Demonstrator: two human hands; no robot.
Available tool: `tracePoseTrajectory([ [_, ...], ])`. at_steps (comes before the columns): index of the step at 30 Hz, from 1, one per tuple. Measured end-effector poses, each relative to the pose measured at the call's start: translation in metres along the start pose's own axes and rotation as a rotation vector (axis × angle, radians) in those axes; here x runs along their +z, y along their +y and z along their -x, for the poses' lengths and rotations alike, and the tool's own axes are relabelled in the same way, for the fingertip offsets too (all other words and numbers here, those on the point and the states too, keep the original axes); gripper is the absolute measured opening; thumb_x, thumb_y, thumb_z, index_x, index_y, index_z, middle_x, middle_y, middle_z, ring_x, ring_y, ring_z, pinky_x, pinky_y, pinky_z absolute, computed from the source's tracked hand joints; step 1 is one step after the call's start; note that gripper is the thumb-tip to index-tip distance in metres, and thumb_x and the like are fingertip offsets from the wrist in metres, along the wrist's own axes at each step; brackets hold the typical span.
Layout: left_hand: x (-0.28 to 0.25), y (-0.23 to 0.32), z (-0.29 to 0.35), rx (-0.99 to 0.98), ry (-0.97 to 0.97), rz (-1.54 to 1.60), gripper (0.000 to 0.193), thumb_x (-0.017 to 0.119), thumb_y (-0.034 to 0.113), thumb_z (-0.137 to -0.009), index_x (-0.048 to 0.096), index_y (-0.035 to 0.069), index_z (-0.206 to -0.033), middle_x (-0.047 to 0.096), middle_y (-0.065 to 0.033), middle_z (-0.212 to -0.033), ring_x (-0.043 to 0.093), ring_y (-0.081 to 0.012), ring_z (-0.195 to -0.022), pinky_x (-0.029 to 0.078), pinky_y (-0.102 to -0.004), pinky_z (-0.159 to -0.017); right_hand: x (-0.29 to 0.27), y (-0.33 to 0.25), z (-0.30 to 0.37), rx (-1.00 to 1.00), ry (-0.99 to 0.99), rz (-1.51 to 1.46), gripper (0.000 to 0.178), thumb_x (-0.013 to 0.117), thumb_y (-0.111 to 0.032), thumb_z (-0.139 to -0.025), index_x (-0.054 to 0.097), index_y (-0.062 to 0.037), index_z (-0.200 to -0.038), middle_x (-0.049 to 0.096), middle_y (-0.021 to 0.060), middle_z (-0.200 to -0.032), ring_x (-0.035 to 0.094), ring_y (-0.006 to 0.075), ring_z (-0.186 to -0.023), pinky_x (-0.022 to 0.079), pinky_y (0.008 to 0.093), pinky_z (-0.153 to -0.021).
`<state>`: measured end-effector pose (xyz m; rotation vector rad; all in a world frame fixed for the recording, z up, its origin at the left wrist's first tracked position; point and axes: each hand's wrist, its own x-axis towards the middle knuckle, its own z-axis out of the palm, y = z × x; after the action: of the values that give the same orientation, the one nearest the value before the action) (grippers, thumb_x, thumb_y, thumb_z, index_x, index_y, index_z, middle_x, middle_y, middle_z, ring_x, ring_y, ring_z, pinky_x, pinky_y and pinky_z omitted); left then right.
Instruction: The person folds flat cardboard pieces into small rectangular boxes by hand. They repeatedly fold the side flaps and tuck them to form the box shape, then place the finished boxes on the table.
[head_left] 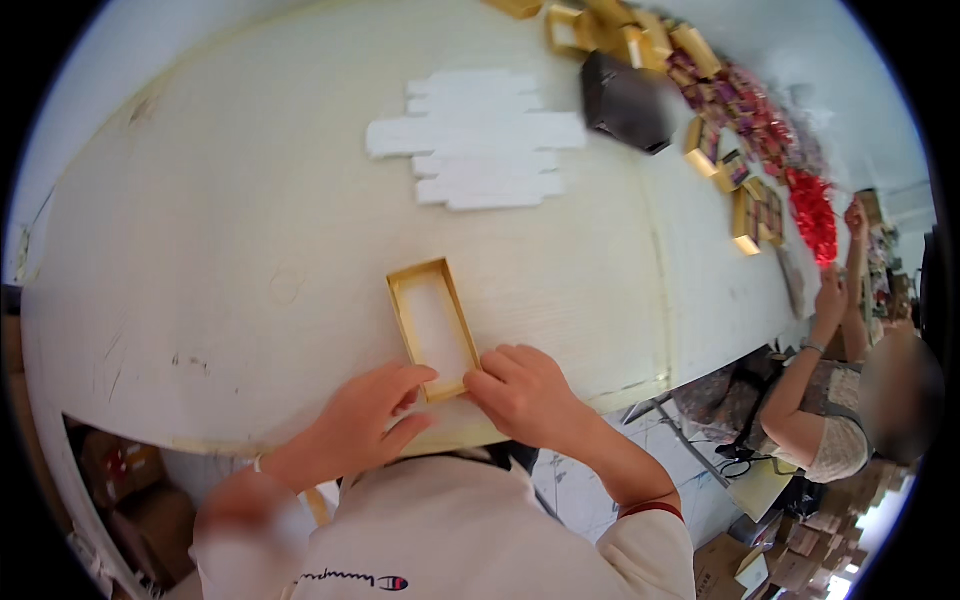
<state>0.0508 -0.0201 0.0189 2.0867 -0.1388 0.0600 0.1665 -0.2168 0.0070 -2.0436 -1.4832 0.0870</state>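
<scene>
A shallow rectangular gold box (462, 318) lies on the pale table in front of me, slightly tilted to the left. Its inside looks white; whether that is a bottom or the tabletop, I cannot tell. At its near right corner, my right hand (528, 398) is closed, the fingers pinching the gold wall. My left hand (362, 418) is beside the near left corner. Its index fingertip reaches the box edge, while the thumb stands apart below with a gap between them.
Flat white pieces (480, 140) lie side by side farther up the table (250, 220). Beyond them are a dark box (622, 102), several gold boxes (748, 220) and a red shiny heap (812, 215). Another person's arm (795, 400) reaches in at the right.
</scene>
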Motion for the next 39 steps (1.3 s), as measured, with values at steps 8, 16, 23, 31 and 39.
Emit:
tracePoseTrajectory([
  [8,-0.005,-0.016,0.012,0.079,0.162,-0.089,0.043,0.076,0.012,-0.077,0.057,0.005,-0.115,0.06,-0.0091,-0.083,0.058,-0.0196,-0.065,0.048,-0.0299,-0.055,-0.245,0.117,-0.052,0.382,0.466,0.8,0.056,0.072,-0.022,-0.084,0.048,-0.0085,-0.132,0.064,0.0165,-0.106,0.064,0.0286,-0.092,0.051,0.0394,-0.077],
  [16,-0.004,-0.009,0.011,0.126,0.224,-0.181,0.026,0.076,0.013,-0.076,0.065,0.006,-0.098,0.062,-0.0092,-0.084,0.06,-0.0233,-0.069,0.05,-0.0309,-0.057,-0.069,0.12,-0.095,-0.096,0.085,0.471,0.054,0.07,-0.022,-0.084,0.05,-0.0049,-0.131,0.056,0.0136,-0.129,0.048,0.03,-0.126,0.044,0.04,-0.1],
  [23,-0.013,-0.004,0.009,0.221,0.212,-0.231,0.022,0.076,0.014,-0.076,0.065,0.005,-0.093,0.061,-0.0069,-0.081,0.059,-0.022,-0.068,0.048,-0.0309,-0.055,-0.023,0.143,-0.083,-0.087,0.107,0.383,0.034,0.063,-0.013,-0.086,0.053,0.0,-0.116,0.059,0.0186,-0.122,0.056,0.0334,-0.113,0.048,0.0398,-0.093],
  [31,-0.007,0.0,0.003,0.322,0.182,-0.258,0.019,0.076,0.013,-0.074,0.066,0.006,-0.089,0.061,-0.0055,-0.079,0.057,-0.0217,-0.064,0.047,-0.0307,-0.054,-0.022,0.133,-0.102,-0.325,0.127,0.732,0.013,0.062,-0.01,-0.085,0.055,0.001,-0.084,0.062,0.0126,-0.087,0.059,0.024,-0.077,0.053,0.0323,-0.071],
  [39,-0.009,0.0,0.008,0.309,0.183,-0.274,0.018,0.074,0.015,-0.078,0.065,0.006,-0.09,0.06,-0.0052,-0.079,0.057,-0.0212,-0.065,0.048,-0.0305,-0.056,-0.02,0.125,-0.097,-0.161,0.172,0.339,0.009,0.063,-0.008,-0.082,0.057,-0.0033,-0.086,0.063,0.0117,-0.084,0.062,0.0274,-0.077,0.051,0.0361,-0.065],
])
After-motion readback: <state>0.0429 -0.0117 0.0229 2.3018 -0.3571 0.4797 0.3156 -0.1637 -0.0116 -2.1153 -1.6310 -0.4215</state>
